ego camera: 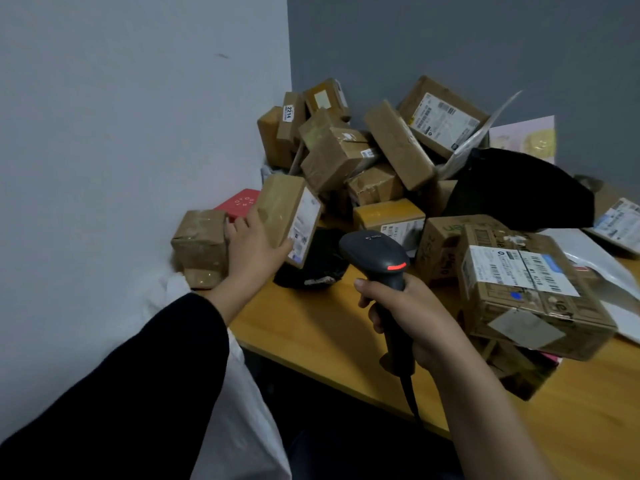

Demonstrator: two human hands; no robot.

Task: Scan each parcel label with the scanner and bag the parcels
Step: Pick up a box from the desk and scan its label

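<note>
My left hand (251, 249) grips a small taped cardboard parcel (282, 206) and holds it tilted above the table's left end, its white label (304, 225) turned to the right. My right hand (405, 313) grips the handle of a dark handheld scanner (375, 252). A red strip glows on the scanner's head, which sits just right of the label and points away from me. A white bag (242, 403) hangs at the table's left edge below my left arm.
A heap of brown parcels (349, 147) fills the back corner of the wooden table (311, 327). A black pouch (519, 192), a big labelled box (526, 292) at right, a red box (239, 202) and a taped parcel (201, 244) by the left wall surround my hands.
</note>
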